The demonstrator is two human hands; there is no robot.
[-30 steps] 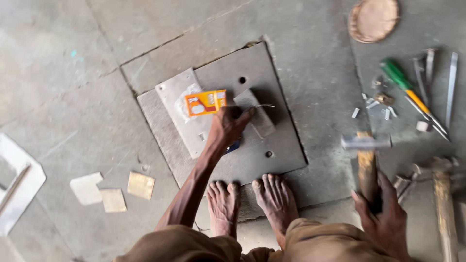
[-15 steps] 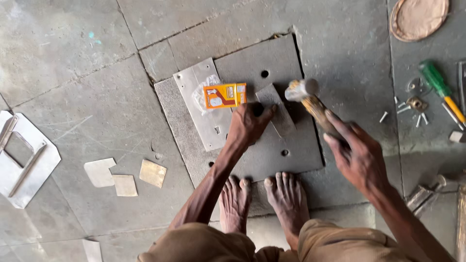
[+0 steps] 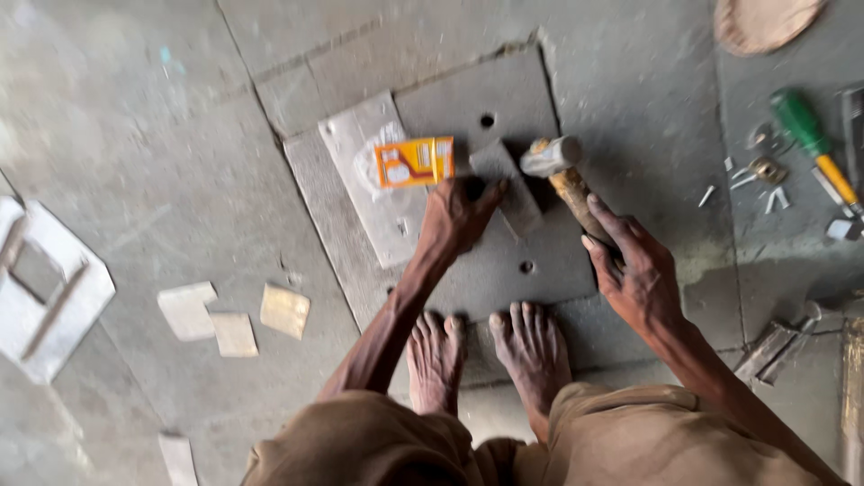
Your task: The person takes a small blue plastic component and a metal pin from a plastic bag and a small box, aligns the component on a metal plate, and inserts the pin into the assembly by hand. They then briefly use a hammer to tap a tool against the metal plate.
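1. A small grey metal strip (image 3: pixel 509 184) lies tilted on a dark square steel plate with round holes (image 3: pixel 504 99), which sits flat on the grey stone floor (image 3: pixel 135 135).
2. The left hand (image 3: pixel 459 216) presses down on the near end of the strip, fingers spread flat; its grip closes on nothing.
3. The right hand (image 3: pixel 634 270) has its grip wrapped fully around the wooden handle of a steel-headed hammer (image 3: pixel 562 171), whose head hangs right at the strip's far end; whether it touches is unclear.
4. Just left of the left hand, an orange and white paper packet (image 3: pixel 414 162) rests on a pale rectangular metal sheet (image 3: pixel 373 211) that overlaps the plate's left edge.
5. Two bare feet (image 3: pixel 486 355) stand at the plate's near edge.
6. Well to the right lie a green-handled screwdriver (image 3: pixel 805 135) and scattered small metal bits (image 3: pixel 765 175).
7. To the left, pale cut sheet pieces (image 3: pixel 234 319) lie on the floor.
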